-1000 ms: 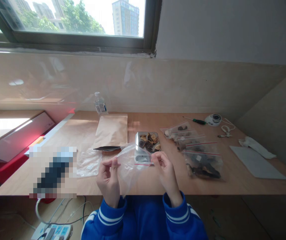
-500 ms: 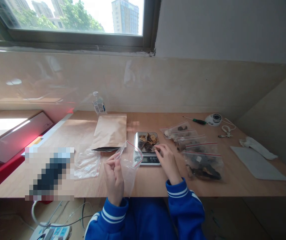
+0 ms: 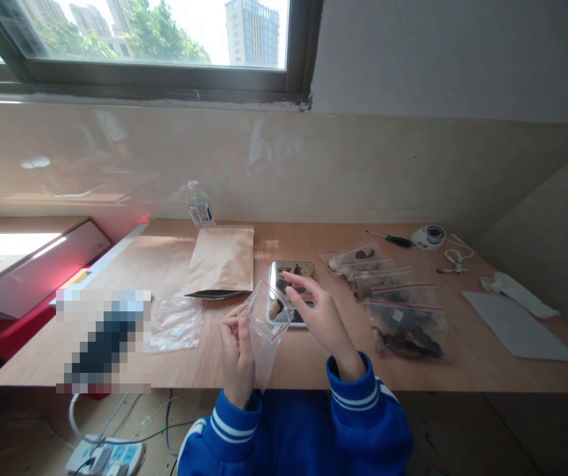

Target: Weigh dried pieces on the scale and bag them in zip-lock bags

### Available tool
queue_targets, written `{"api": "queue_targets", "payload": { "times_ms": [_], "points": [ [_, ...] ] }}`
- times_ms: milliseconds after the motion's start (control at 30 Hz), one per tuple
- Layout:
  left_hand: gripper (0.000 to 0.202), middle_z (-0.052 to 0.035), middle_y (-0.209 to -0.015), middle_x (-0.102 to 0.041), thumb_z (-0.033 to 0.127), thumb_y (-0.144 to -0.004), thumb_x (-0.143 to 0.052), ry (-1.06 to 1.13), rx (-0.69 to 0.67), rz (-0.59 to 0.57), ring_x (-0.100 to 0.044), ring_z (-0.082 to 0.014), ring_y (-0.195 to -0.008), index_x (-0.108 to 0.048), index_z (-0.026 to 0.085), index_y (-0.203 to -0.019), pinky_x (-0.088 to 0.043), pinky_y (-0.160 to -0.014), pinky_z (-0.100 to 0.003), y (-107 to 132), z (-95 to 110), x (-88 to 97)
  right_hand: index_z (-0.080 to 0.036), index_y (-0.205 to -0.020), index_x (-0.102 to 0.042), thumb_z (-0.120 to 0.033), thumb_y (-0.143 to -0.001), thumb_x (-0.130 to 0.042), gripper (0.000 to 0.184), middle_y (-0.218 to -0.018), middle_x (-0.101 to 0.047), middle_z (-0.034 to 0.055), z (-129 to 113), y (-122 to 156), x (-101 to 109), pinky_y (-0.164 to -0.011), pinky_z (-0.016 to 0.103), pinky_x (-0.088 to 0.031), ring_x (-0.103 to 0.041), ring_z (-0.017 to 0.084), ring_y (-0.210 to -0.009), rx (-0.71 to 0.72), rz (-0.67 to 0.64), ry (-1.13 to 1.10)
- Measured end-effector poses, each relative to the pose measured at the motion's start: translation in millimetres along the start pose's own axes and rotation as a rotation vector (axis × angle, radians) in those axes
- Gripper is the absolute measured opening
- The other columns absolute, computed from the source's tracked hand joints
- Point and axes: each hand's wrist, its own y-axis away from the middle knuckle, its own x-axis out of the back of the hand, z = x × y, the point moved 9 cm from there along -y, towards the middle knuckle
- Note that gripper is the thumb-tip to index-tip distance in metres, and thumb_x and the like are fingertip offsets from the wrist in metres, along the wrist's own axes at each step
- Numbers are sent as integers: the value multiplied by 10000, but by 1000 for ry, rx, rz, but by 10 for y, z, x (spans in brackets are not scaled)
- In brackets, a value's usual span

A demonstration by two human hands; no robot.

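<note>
My left hand [image 3: 238, 345] pinches the rim of a clear zip bag [image 3: 266, 324] with a red seal line and holds it upright over the table's front edge. My right hand [image 3: 316, 315] hovers at the bag's mouth, its fingers stretched out and apart. A brown dried piece [image 3: 274, 308] shows inside the bag's top. Just behind the bag stands a small scale [image 3: 278, 274] with a metal pan bearing several dried pieces [image 3: 305, 270].
Several filled zip bags [image 3: 403, 317] lie to the right of the scale. A brown paper pouch [image 3: 221, 261], empty clear bags [image 3: 177, 320] and a small bottle [image 3: 198, 206] sit to the left. A screwdriver [image 3: 393, 239], a cloth [image 3: 516, 291] and a grey sheet [image 3: 516, 327] lie far right.
My right hand let go of the bag, reached to the scale's pan, then came back to the bag's mouth. A dried piece now shows in the bag. My left hand kept holding the bag.
</note>
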Motion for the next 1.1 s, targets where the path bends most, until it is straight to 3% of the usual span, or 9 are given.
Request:
{"api": "queue_targets", "payload": {
  "times_ms": [67, 167, 267, 400, 833, 1100],
  "points": [
    [270, -120, -1134, -611, 446, -879, -438, 39, 47, 4, -549, -225, -1127, -490, 182, -864, -402, -977, -416, 11, -42, 11, -214, -1160, -610, -338, -864, -496, 341, -1181, -592, 91, 94, -21, 27, -858, 347, -497, -545, 211, -1086, 57, 17, 136],
    [284, -119, -1141, -611, 459, -867, -457, 96, 105, 26, -565, -227, -1101, -490, 178, -867, -411, -964, -418, 24, -125, 47, -200, -1154, -613, -279, -867, -470, 331, -1115, -576, 112, 316, -41, 104, -927, 422, -452, -516, 237, -1076, 103, 134, 411],
    [295, -112, -1149, -605, 468, -855, -475, 116, 133, 46, -569, -224, -1085, -501, 176, -881, -426, -947, -407, 23, -193, 81, -195, -1161, -615, -239, -860, -474, 336, -1140, -558, 124, 457, -29, -60, -945, 463, -428, -490, 264, -1063, 163, 125, 646],
    [266, -110, -1175, -585, 442, -847, -500, 168, 116, 42, -556, -230, -1110, -495, 178, -873, -446, -931, -411, 2, -204, 101, -198, -1194, -591, -227, -881, -465, 339, -1223, -549, 112, 548, 22, -318, -938, 475, -426, -463, 279, -1085, 208, 78, 790],
    [295, -111, -1093, -624, 476, -848, -482, 114, 113, 57, -547, -239, -1120, -504, 182, -858, -423, -955, -446, -5, -194, 153, -197, -1060, -641, -122, -889, -432, 280, -1031, -627, 82, 530, 88, -218, -898, 404, -486, -541, 221, -987, 354, -11, 636],
    [273, -118, -1145, -603, 460, -857, -476, 176, 113, 44, -554, -239, -1123, -472, 188, -854, -432, -952, -454, 6, -204, 145, -171, -925, -665, -138, -845, -496, 190, -912, -667, 68, 510, -9, 6, -807, 364, -481, -544, 214, -886, 263, 171, 553]
  ]
}}
